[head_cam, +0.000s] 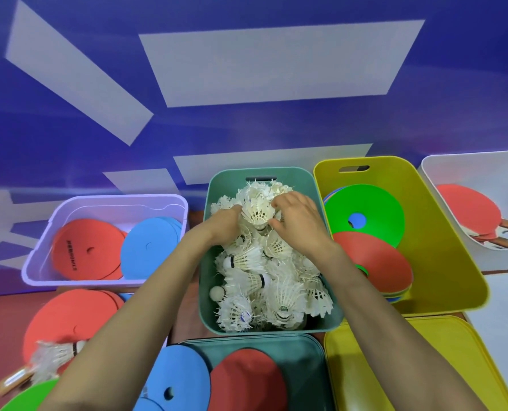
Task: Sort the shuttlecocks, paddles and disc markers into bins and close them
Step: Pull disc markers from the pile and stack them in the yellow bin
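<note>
Both arms come up from the bottom of my feed and meet over the teal bin (205, 292) in the middle. The left hand (224, 225) is shoved into the shuttlecocks (264, 280) from the left side. Its fingers are buried in feathers, so I honestly can't tell whether they're holding anything. The right hand (298, 222) is palm down, fingers (279, 203) curled over and thumb tucked under, pinching the top shuttlecock (257, 213) high on the heap. That bin is stuffed nearly to the rim, and a small pale ball (217, 293) sits against its left wall.

Just right of it, the yellow bin (448, 232) holds a green disc marker (374, 209) with a red disc marker (377, 265) overlapping its near edge. The white bin (454, 173) at far right has red paddles (466, 209) in it. The lavender bin (113, 209) on the left holds a red disc (83, 250) and a blue disc (149, 244).

Nearer me, the teal lid (306, 351) lies flat with a couple of discs on it, and the yellow lid (395, 366) is right beside it. Bottom left, loose red discs (69, 318) are stacked on the reddish-brown tabletop (186, 327) with a stray shuttlecock (54, 355) on top. A wooden paddle handle (12, 381) pokes out near the edge. Behind everything is a blue wall (69, 129) with pale grey rectangles.
</note>
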Tool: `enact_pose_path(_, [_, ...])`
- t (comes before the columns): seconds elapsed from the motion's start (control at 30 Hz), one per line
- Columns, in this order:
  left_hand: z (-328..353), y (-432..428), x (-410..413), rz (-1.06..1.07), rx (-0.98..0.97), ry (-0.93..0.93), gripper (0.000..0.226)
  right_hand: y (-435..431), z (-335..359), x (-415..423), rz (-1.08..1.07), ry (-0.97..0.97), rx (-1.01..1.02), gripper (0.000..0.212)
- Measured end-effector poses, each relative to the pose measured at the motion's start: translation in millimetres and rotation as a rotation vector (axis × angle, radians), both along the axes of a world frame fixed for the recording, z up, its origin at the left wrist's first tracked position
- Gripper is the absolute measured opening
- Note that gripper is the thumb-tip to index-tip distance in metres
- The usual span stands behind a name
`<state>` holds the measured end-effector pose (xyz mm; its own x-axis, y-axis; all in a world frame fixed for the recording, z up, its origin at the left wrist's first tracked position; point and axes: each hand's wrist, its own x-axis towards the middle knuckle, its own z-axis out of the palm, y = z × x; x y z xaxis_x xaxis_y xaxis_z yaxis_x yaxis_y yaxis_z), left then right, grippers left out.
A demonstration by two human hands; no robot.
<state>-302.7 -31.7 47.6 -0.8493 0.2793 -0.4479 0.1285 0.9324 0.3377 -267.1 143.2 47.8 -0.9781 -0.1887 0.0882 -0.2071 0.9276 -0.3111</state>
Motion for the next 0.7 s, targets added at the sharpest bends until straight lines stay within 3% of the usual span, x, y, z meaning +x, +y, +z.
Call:
enact_pose_path(0.1, [9.0, -4.0, 8.2, 0.03, 0.1, 0.108, 0.055, -0.4, 0.2, 0.3, -0.005, 0.001, 0.015, 0.034])
enact_pose_path(0.17, [11.0, -3.0, 18.6, 0.091, 0.134, 0.226, 0.04, -2.1, 2.1, 1.3, -0.008, -0.007, 0.046, 0.033])
enact_pose_path(0.2, [10.7, -1.0, 24.6, 0.131, 0.147, 0.209, 0.036, -3.3, 2.7, 2.3, -0.009, -0.018, 0.065, 0.034])
enact_pose_path(0.3, [4.1, 4.5, 35.1, 0.163, 0.156, -0.016, 0.066, -8.6, 3.9, 6.5, -0.001, -0.085, 0.121, 0.039])
enact_pose_path(0.43, [1.2, 5.7, 28.6, 0.174, 0.172, -0.072, 0.079, -11.0, 5.0, 12.3, -0.036, -0.152, 0.164, 0.049])
enact_pose_path(0.57, [14.0, 2.6, 37.1, 0.2, 0.241, 0.104, 0.068, -15.3, 13.5, 23.0, -0.045, -0.105, 0.131, 0.056])
enact_pose_path(0.7, [28.7, -20.4, 70.8, 0.172, 0.338, 0.336, 0.053, -31.7, 25.1, 41.8, -0.018, 0.015, 0.111, 0.05])
